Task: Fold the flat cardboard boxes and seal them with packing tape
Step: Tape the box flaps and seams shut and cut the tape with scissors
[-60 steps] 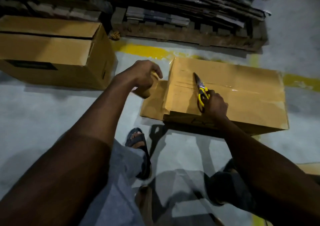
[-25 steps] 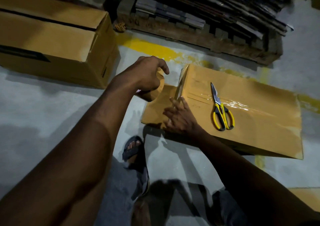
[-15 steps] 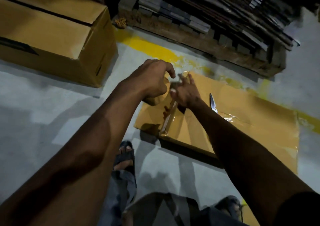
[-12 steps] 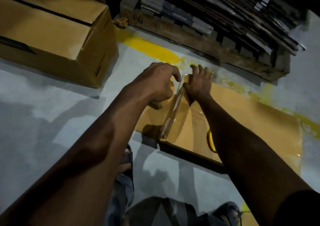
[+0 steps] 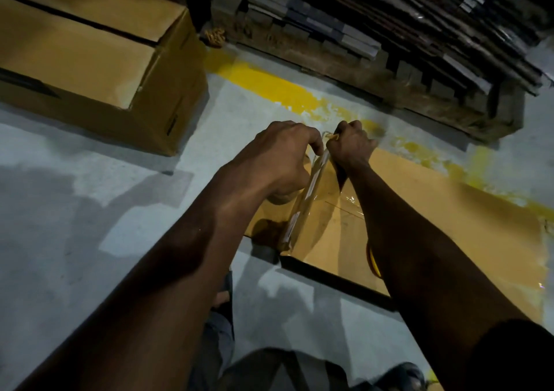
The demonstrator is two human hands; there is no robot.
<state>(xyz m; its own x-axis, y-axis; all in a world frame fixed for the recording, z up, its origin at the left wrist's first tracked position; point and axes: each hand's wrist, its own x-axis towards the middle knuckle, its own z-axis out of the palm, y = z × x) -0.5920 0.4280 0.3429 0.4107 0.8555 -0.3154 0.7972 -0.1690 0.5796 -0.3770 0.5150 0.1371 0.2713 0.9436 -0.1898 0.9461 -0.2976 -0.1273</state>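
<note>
- Tape strip runs taut above the cardboard box's nine o'clock edge; the box lies on the floor
- Left hand curls round the tape roll; right hand pinches the strip's far end at twelve o'clock
- Best done, I'd say, by holding tension, lowering it square over the edge, then rubbing it flat without creases
- Scissors peek from under the right forearm

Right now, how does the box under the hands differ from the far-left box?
The near box lies low, tape on top; the far-left box stands taller, a dark gap between its flaps. Left hand and right hand grip tape over the near box; nothing touches the far-left box. Both: brown cardboard.
</note>
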